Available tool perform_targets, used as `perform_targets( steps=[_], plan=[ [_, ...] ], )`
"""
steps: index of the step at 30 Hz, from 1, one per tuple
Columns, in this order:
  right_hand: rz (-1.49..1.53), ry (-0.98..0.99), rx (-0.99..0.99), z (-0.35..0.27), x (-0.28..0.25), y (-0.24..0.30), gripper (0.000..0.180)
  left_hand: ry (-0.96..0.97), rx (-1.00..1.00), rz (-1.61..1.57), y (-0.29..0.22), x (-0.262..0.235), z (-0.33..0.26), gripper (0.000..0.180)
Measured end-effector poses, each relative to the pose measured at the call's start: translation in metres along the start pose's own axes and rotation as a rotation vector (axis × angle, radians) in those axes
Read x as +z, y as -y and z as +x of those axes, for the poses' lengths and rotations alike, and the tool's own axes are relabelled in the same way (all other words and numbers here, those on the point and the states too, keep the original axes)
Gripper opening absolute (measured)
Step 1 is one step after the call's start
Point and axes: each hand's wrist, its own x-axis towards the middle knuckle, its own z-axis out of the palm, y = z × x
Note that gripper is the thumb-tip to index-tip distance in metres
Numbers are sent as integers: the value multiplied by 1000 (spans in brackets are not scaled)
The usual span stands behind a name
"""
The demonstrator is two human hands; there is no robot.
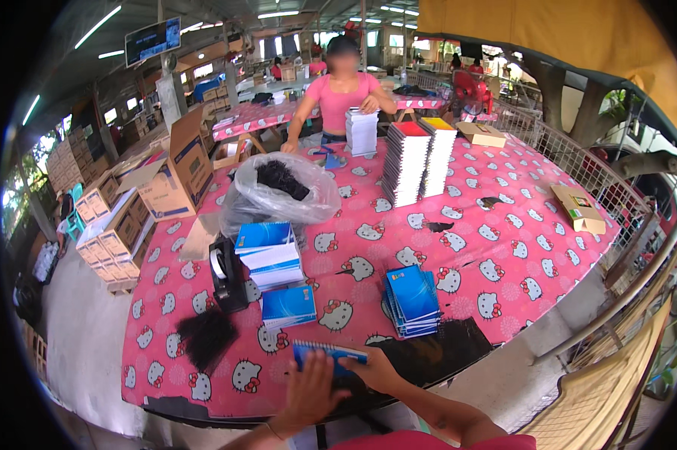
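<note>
A blue spiral-bound notebook [331, 347] is at the table's near edge, with its coil along the far side. My left hand [312, 388] lies over the notebook's left part, fingers stretched out. At the right end of the notebook, my right hand [376, 370] grips it, thumb on top. Beyond my left hand are a short stack of blue notebooks [289, 303] and a taller blue-and-white notebook stack [265, 237]. Another blue notebook pile [413, 294] stands beyond my right hand, its edges uneven.
A black tape dispenser [228, 276], thin black strands [207, 339] and a clear plastic bag [319, 196] occupy the left side. Tall notebook stacks [407, 166] stand farther back. Across the pink table [458, 247], a co-worker [342, 94] touches a white stack [361, 133]. Cartons [175, 176] stand left.
</note>
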Motion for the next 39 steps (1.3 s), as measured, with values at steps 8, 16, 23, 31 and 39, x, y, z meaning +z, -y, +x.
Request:
perform_targets(
  steps=[8,16,23,31,39],
  plan=[
    [-38,5,83,0,-10,-1,27,-69,-56,-193,-2,-3,6,73],
    [-69,51,-128,9,-21,-70,20,340,40,-461,34,6,41,73],
    [-110,81,101,10,-21,-42,25,31,-77,-383,-23,27,6,86],
    [-108,126,174,10,-21,-28,31,97,-10,-359,-23,14,24,87],
    [-138,137,196,12,-22,-30,34,-43,-56,-451,-24,10,24,63]
  ],
)
